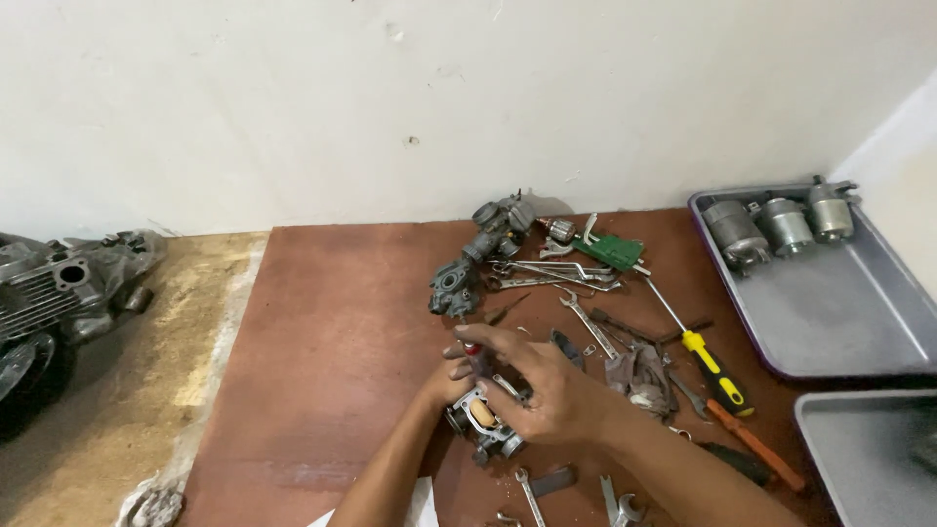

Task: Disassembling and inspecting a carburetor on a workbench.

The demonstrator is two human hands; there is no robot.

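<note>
My left hand (441, 390) and my right hand (547, 385) meet over a small grey metal carburetor body (485, 423) low on the brown board (332, 332). The left hand grips its left side. My right hand lies across its top with the fingers spread toward a red-handled tool (472, 353) that stands up from the part. How the red tool is held is hidden by the fingers.
Two more carburetors (478, 256), several wrenches (556, 278), a green circuit board (609, 251) and a yellow-handled screwdriver (705, 359) lie behind. A grey tray (839, 312) with three cylindrical motors (781, 226) stands at right, an engine block (59, 293) at left.
</note>
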